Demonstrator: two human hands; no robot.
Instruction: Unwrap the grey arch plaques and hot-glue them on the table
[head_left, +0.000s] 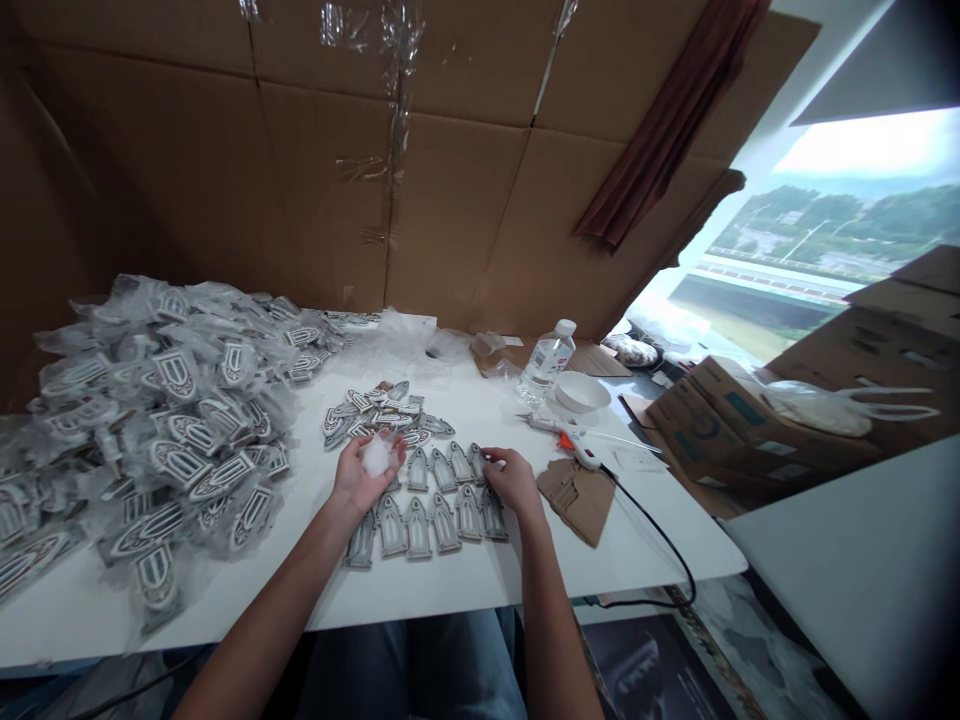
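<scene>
My left hand is palm up with a small translucent white bundle resting in it, the fingers curled partly round it. My right hand has its thumb and fingers together at the tip of a grey arch-shaped piece, the rightmost of the upper row. Below lies a second row of similar grey arches on the white table. Behind my left hand sits a small heap of loose arch pieces, some with brown-and-white fronts.
A large pile of plastic-wrapped arches covers the left side. At the right are a glue gun with a black cable, cardboard scraps, a bottle and a white bowl. Cardboard panels stand behind.
</scene>
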